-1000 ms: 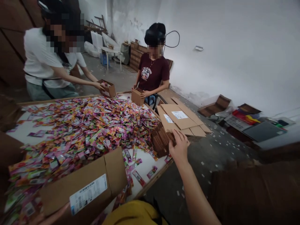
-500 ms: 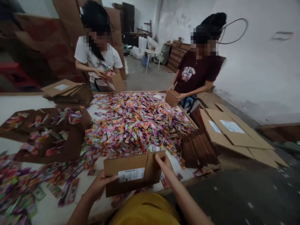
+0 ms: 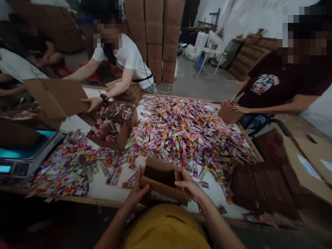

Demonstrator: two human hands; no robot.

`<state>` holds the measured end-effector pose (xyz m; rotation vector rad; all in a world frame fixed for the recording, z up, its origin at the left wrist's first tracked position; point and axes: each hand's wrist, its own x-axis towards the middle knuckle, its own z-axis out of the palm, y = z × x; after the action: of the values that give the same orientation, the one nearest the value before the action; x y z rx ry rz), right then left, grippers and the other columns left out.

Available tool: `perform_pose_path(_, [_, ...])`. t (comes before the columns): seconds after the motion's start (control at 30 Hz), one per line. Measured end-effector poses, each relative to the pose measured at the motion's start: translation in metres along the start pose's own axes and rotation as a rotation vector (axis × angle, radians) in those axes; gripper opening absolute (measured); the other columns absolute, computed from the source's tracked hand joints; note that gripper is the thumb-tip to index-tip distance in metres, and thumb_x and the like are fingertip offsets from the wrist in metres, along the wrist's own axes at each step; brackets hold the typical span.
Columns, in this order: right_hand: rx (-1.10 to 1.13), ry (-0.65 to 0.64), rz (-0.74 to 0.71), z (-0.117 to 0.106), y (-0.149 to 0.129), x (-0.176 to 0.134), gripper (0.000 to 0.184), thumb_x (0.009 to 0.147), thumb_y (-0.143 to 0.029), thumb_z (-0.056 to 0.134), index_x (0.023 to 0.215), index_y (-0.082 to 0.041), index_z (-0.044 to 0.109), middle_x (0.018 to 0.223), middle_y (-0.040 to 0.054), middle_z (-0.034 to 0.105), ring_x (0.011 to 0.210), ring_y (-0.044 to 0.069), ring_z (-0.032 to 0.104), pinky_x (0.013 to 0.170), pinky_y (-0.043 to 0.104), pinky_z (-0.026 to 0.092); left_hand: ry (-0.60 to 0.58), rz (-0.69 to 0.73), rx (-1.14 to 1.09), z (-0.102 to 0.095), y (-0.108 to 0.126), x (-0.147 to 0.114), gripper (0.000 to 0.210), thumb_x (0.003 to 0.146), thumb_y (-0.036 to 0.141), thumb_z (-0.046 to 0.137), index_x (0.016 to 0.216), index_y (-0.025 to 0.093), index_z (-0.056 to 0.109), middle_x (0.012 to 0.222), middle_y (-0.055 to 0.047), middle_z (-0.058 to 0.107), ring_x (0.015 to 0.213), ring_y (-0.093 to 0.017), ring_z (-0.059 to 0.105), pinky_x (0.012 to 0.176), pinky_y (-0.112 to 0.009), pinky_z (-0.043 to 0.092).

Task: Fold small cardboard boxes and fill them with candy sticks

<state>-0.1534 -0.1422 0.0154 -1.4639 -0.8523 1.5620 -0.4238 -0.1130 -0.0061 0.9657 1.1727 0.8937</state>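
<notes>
Close to my body, a small brown cardboard box (image 3: pixel 163 185) is held between my hands, its top open and its inside dark. My left hand (image 3: pixel 138 188) grips the box's left end, thumb along the near side. On the right end, my right hand (image 3: pixel 189 186) has its thumb at the near edge, with the other fingers partly hidden behind the cardboard. Beyond the box spreads a large heap of colourful small packets (image 3: pixel 178 135) on the white table (image 3: pixel 103 188). Loose packets (image 3: pixel 70 169) lie to the left of my left hand.
Filled open boxes (image 3: pixel 124 138) stand left of the heap. A digital scale (image 3: pixel 28 155) sits at far left. Across the table, a person in white (image 3: pixel 129 58) holds a carton (image 3: pixel 57 98); another in maroon (image 3: pixel 280 83) holds a box (image 3: pixel 229 112). Flattened cartons (image 3: pixel 261 186) lie at right.
The flat carton in my hands has been opened out into a box. The view has swung left. The person in white has leaned over the filled boxes, arms stretched to a carton.
</notes>
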Motion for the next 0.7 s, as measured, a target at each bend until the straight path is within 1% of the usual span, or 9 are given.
perform_pose_path(0.07, [-0.043,-0.010,-0.073,0.004,0.014,0.009,0.062,0.058,-0.032,0.074,0.118,-0.024,0.064,0.119,0.0055,0.069,0.112,0.027,0.062,0.095,0.042,0.049,0.021,0.187,0.112,-0.008,0.007,-0.004,0.073,0.068,0.034,0.081,0.135,0.026,0.055,0.153,-0.009,0.042,0.150,-0.028,0.019,0.122,-0.040,0.010])
perform_pose_path(0.17, [-0.232,0.114,-0.128,0.008,0.039,0.024,0.060,0.049,-0.024,0.080,0.107,-0.024,0.070,0.107,0.0050,0.072,0.103,0.029,0.065,0.094,0.047,0.050,-0.133,0.377,0.304,-0.023,0.011,-0.005,0.055,0.077,0.030,0.074,0.131,0.029,0.062,0.150,-0.007,0.047,0.146,-0.029,0.029,0.121,-0.043,0.017])
perform_pose_path(0.23, [-0.380,0.169,-0.199,0.013,0.048,0.031,0.056,0.051,-0.019,0.079,0.106,-0.024,0.073,0.107,0.0055,0.072,0.104,0.029,0.064,0.094,0.047,0.050,-0.230,0.399,0.402,-0.033,0.009,-0.001,0.039,0.079,0.031,0.073,0.117,0.030,0.071,0.136,-0.008,0.061,0.141,-0.030,0.037,0.118,-0.047,0.024])
perform_pose_path(0.3, [-0.502,0.114,-0.297,0.018,0.047,0.033,0.057,0.057,-0.016,0.077,0.113,-0.025,0.072,0.116,0.0067,0.069,0.112,0.029,0.060,0.099,0.046,0.047,-0.225,0.362,0.469,-0.042,0.003,0.007,0.025,0.074,0.034,0.077,0.098,0.028,0.077,0.124,-0.010,0.067,0.135,-0.033,0.043,0.113,-0.048,0.031])
perform_pose_path(0.37, [-0.608,-0.024,-0.380,0.025,0.039,0.032,0.058,0.065,-0.016,0.075,0.122,-0.027,0.068,0.124,0.0074,0.067,0.120,0.028,0.056,0.106,0.047,0.041,-0.135,0.297,0.519,-0.048,-0.005,0.015,0.018,0.071,0.034,0.078,0.087,0.025,0.076,0.117,-0.011,0.067,0.124,-0.033,0.051,0.106,-0.048,0.040])
perform_pose_path(0.43, [-0.662,-0.161,-0.396,0.034,0.029,0.028,0.047,0.078,-0.024,0.070,0.125,-0.026,0.067,0.127,0.0087,0.065,0.123,0.027,0.055,0.109,0.047,0.039,0.049,0.245,0.561,-0.050,-0.017,0.021,0.019,0.071,0.032,0.075,0.086,0.022,0.070,0.105,-0.009,0.064,0.108,-0.029,0.058,0.098,-0.047,0.046])
perform_pose_path(0.5, [-0.693,-0.228,-0.367,0.045,0.024,0.025,0.035,0.088,-0.033,0.062,0.121,-0.024,0.069,0.126,0.0103,0.066,0.120,0.026,0.057,0.107,0.046,0.041,0.231,0.264,0.603,-0.051,-0.032,0.024,0.023,0.071,0.029,0.071,0.090,0.020,0.062,0.100,-0.007,0.059,0.102,-0.027,0.057,0.095,-0.048,0.047])
perform_pose_path(0.63, [-0.989,-0.202,-0.422,0.067,0.025,0.021,0.027,0.083,-0.029,0.070,0.109,-0.024,0.075,0.119,0.0085,0.067,0.113,0.026,0.057,0.098,0.040,0.045,0.452,0.451,0.685,-0.053,-0.050,0.019,0.039,0.070,0.034,0.074,0.099,0.017,0.053,0.131,-0.017,0.044,0.123,-0.032,0.045,0.100,-0.052,0.045])
perform_pose_path(0.7, [-1.218,-0.209,-0.480,0.077,0.025,0.020,0.021,0.086,-0.023,0.065,0.104,-0.023,0.075,0.114,0.0087,0.066,0.108,0.026,0.054,0.092,0.040,0.045,0.427,0.537,0.838,-0.052,-0.045,0.014,0.034,0.075,0.033,0.073,0.100,0.017,0.055,0.137,-0.018,0.040,0.131,-0.035,0.039,0.105,-0.057,0.038])
